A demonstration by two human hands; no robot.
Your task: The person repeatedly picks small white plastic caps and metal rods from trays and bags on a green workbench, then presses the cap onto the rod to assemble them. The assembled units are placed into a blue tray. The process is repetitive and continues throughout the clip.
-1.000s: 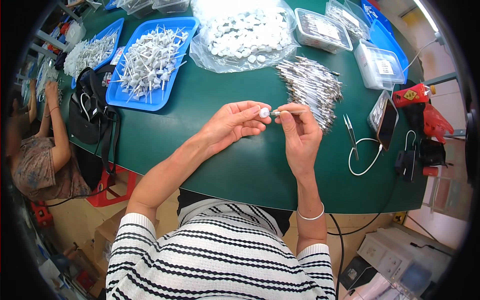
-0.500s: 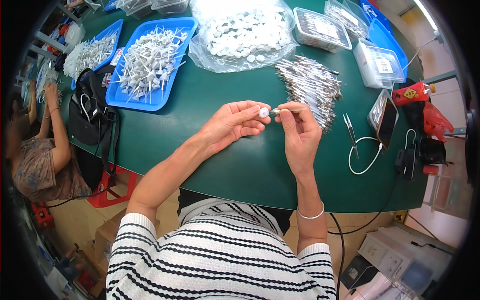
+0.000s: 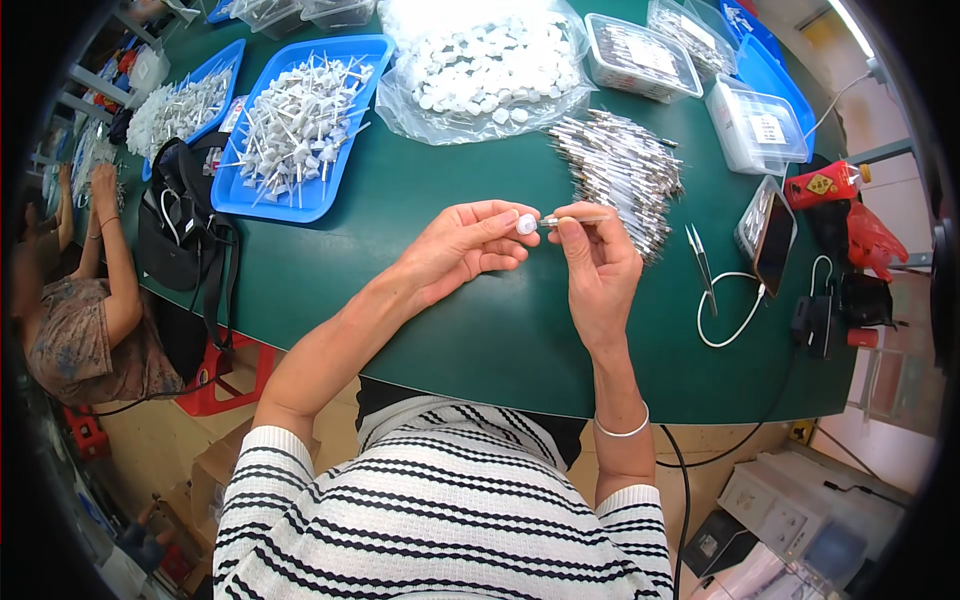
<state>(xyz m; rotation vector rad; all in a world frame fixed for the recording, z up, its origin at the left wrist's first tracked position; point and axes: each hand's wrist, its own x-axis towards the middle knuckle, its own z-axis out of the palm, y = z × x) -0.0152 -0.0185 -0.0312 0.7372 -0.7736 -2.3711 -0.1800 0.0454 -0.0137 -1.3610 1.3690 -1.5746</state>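
Between thumb and fingers, my left hand [image 3: 468,245] pinches a small white plastic cap [image 3: 526,224]. My right hand [image 3: 602,262] is closed on a thin metal-tipped rod [image 3: 548,221], its tip at the cap's right side; whether it sits inside the cap I cannot tell. Both hands are over the green table [image 3: 480,350]. Just beyond my right hand lies a heap of similar thin rods [image 3: 620,180]. Farther back, a clear plastic bag [image 3: 440,125] holds many white caps [image 3: 490,70]. A blue tray [image 3: 290,208] at the left is piled with white caps on stems [image 3: 300,125].
Tweezers [image 3: 702,270] and a white cable [image 3: 725,340] lie right of my right hand, near a phone [image 3: 774,245]. Clear boxes [image 3: 645,55] stand at the back right. A black bag [image 3: 175,225] rests left. Another person [image 3: 95,310] works at the far left.
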